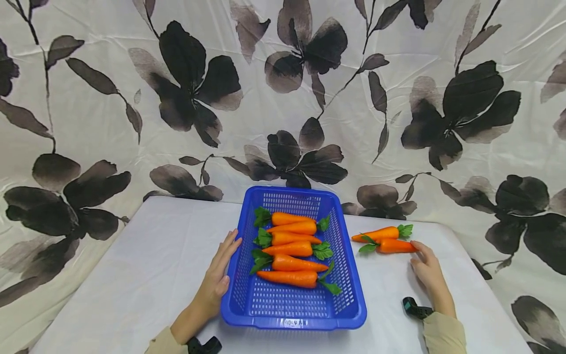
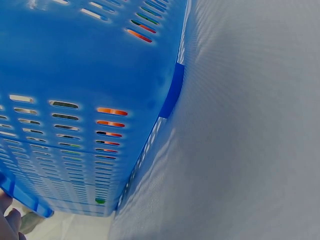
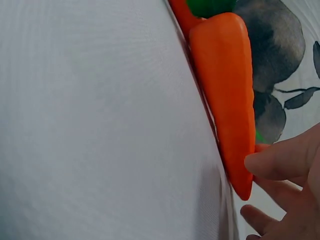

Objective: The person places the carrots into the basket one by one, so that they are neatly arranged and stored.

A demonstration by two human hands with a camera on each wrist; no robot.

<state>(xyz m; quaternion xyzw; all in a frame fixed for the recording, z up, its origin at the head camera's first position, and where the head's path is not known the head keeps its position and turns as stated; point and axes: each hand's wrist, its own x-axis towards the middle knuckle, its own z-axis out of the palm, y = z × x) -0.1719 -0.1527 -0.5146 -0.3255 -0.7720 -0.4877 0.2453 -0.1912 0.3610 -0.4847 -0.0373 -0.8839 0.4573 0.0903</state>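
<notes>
A blue plastic basket (image 1: 294, 322) with slotted walls stands on the table, several orange carrots (image 1: 294, 248) with green tops lying in it in a row. Along its left side rests my left hand (image 1: 216, 273), fingers stretched out against the rim. The left wrist view shows the basket wall (image 2: 75, 75) close up, with part of the left hand (image 2: 9, 222) at the lower left corner. To the right of the basket, my right hand (image 1: 429, 270) pinches the narrow tip of a carrot (image 3: 222, 75) between thumb and fingers. This carrot lies on the table, its leaves pointing left.
Just behind the pinched carrot lies another carrot (image 1: 380, 233), leaves to the right. A white cloth covers the table (image 1: 132, 275). A pale curtain with dark flowers (image 1: 305, 49) hangs behind the table's back edge.
</notes>
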